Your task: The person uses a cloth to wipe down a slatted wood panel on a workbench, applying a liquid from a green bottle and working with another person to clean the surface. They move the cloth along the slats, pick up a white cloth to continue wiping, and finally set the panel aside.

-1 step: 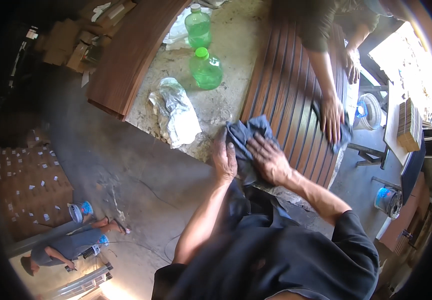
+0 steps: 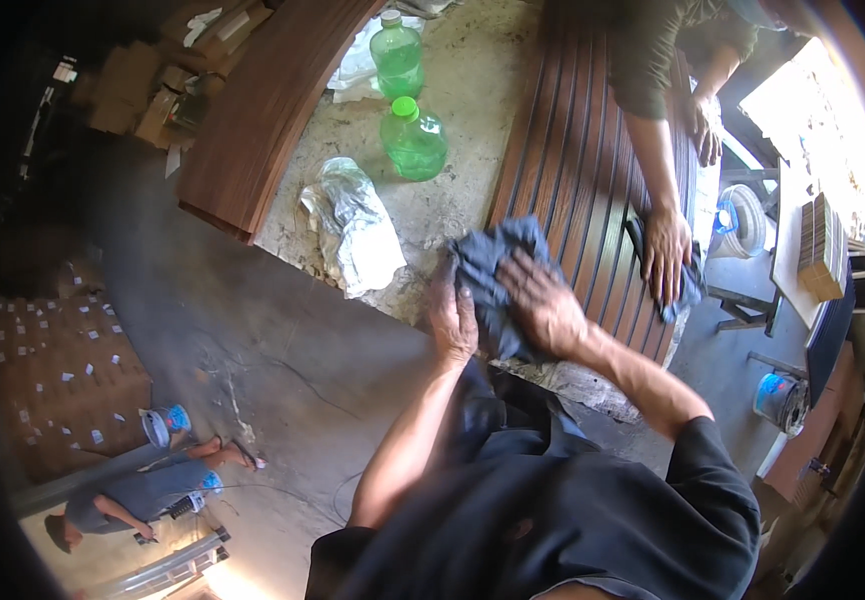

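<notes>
One crumpled blue-gray cloth (image 2: 483, 272) hides the near left corner of the grooved brown board (image 2: 588, 190), whose far end is cut off up top. Your right hand (image 2: 545, 305) lies spread on the cloth; your left hand (image 2: 453, 325) touches its left side, but I cannot tell if it grips. The cloth looks more spread out than before. The board's long side runs away from you.

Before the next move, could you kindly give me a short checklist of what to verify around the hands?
1. Right hand resting on the grey-blue cloth: ok.
2. Left hand gripping the cloth's edge firmly: cannot tell.
3. Co-worker's hand apart from both: ok.
4. Green-capped bottle closed: ok.
5. Grooved brown panel visible beneath the cloth: not ok, covered there.
</notes>
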`<action>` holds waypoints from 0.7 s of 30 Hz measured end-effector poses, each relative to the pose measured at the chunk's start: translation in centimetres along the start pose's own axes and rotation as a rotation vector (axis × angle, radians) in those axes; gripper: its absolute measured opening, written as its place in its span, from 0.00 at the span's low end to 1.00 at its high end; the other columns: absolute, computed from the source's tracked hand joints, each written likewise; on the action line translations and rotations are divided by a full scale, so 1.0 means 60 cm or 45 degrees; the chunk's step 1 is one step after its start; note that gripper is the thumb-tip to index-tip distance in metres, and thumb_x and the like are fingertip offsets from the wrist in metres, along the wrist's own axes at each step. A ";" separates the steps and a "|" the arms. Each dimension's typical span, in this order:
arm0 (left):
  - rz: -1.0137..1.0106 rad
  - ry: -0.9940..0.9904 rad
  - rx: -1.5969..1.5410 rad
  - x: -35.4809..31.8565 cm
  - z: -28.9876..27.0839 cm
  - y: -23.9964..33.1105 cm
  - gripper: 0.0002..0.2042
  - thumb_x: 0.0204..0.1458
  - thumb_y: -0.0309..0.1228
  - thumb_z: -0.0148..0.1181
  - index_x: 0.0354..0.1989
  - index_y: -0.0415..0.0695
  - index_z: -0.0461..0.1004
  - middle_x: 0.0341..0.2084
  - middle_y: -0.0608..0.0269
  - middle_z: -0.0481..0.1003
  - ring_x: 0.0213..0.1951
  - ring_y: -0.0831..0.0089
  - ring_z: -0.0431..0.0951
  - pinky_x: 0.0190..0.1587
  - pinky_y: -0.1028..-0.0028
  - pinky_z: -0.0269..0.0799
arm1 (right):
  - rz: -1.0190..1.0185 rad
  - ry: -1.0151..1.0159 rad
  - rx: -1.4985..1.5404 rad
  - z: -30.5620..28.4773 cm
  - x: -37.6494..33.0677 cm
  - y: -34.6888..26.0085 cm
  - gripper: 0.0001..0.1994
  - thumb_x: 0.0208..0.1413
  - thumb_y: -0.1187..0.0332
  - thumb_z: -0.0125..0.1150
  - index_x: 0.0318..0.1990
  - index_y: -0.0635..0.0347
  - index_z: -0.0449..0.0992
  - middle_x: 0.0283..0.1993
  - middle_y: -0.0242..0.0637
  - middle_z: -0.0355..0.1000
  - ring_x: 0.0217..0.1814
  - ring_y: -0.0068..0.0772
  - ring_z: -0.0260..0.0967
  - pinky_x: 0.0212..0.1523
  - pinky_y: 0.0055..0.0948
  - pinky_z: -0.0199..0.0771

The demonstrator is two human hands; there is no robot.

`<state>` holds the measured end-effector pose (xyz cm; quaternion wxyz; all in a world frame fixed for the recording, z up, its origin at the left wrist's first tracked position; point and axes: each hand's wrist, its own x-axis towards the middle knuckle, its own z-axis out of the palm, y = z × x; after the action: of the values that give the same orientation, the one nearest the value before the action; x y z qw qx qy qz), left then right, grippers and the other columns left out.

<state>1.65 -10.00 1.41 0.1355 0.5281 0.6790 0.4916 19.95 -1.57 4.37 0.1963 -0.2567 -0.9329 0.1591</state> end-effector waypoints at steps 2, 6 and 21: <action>-0.037 -0.027 0.080 -0.005 -0.006 0.005 0.23 0.69 0.38 0.45 0.67 0.36 0.65 0.64 0.41 0.67 0.65 0.44 0.67 0.69 0.55 0.59 | 0.037 0.145 -0.098 -0.002 0.070 0.062 0.24 0.58 0.70 0.54 0.62 0.68 0.71 0.68 0.53 0.66 0.74 0.54 0.59 0.74 0.48 0.57; 0.138 -0.065 0.241 0.010 0.028 0.026 0.21 0.66 0.30 0.47 0.65 0.35 0.66 0.62 0.39 0.68 0.64 0.42 0.67 0.68 0.53 0.61 | 0.500 0.376 -0.294 -0.024 0.162 0.201 0.26 0.55 0.75 0.48 0.64 0.72 0.67 0.70 0.57 0.63 0.76 0.56 0.54 0.75 0.46 0.54; 0.235 -0.201 0.489 0.018 0.013 0.039 0.23 0.65 0.31 0.46 0.66 0.32 0.65 0.66 0.41 0.66 0.70 0.47 0.60 0.73 0.52 0.54 | 0.600 0.283 -0.362 -0.037 0.092 0.220 0.26 0.63 0.71 0.48 0.69 0.67 0.64 0.73 0.52 0.61 0.79 0.55 0.50 0.76 0.48 0.50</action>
<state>3.12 -8.76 3.30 0.0396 0.6409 0.6963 0.3207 22.08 12.66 2.61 0.2168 -0.5069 -0.8334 0.0389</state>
